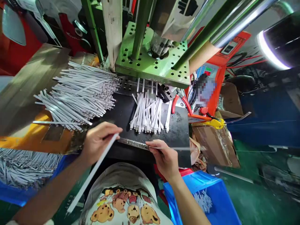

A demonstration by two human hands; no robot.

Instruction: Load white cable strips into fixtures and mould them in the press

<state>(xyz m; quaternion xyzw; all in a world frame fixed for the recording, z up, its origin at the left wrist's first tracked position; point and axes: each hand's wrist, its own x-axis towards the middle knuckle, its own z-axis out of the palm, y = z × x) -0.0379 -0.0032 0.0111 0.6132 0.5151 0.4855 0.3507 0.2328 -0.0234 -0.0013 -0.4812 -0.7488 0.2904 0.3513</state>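
Fingers of the left hand (96, 140) and right hand (166, 157) each pinch a white strip (92, 173), which a loose squeeze could drop.

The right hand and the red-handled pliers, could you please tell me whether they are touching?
Apart: the head view shows the right hand nearer the wearer than the pliers, with black tabletop visible between them.

White strip (93, 172): long, flat and straight, its upper end in the left hand (99, 140), slanting from left of centre down toward the lower left.
Pale strip (184, 149): blurred from here, nearly level, right of centre, pinched in the right hand (165, 156).
Metal bar (133, 143): narrow, silvery, notched, just below centre.
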